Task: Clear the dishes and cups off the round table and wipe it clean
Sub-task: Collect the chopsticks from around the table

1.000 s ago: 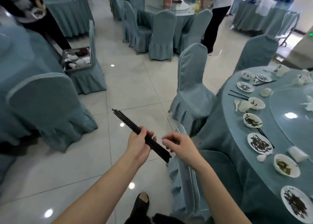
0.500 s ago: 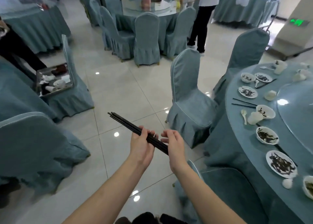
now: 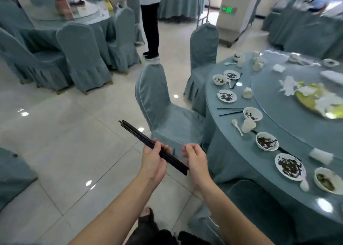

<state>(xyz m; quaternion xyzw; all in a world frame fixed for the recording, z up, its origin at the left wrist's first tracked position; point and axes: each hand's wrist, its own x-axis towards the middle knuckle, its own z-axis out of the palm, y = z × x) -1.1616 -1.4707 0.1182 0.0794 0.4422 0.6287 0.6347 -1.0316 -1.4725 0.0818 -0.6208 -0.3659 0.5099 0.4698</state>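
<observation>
Chopsticks: black bundle, over floor, left of surface
Left hand: curled round chopsticks
Right hand: fingers loosely curled, by bundle's near end
Dishes: on surface

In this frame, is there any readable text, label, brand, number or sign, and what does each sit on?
Green lit sign on the white pillar: an arrow and a symbol or character show, too blurred to read.
Bundle of black chopsticks in the left hand: no marking visible.
Plates and bowls on the round table: no print visible.
</observation>
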